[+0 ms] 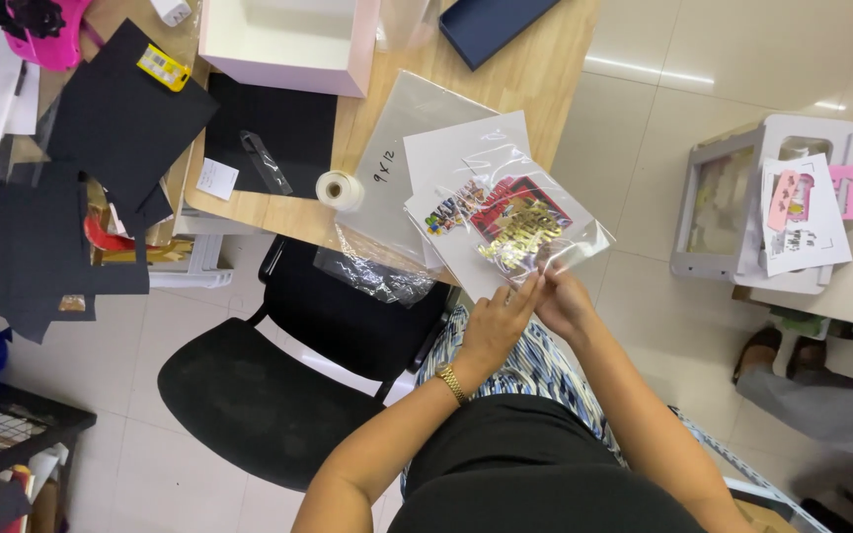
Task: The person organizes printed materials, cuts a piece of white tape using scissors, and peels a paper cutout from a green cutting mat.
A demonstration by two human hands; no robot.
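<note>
Both my hands meet at the near edge of a clear plastic bag [530, 222] that holds colourful and gold cut-out letter decorations on white card. My left hand [498, 321], with a gold watch on its wrist, pinches the bag's edge. My right hand [565, 301] grips the same edge just beside it. The bag lies over white and grey sheets [417, 158] that overhang the edge of the wooden table [535, 69].
A tape roll [339, 190], black card sheets [125, 123], a pink-and-white box [288, 44] and a dark blue tray [491, 25] lie on the table. A black chair [278, 395] stands below. At right is a white stool [742, 207] with cards, and another person's feet [777, 355].
</note>
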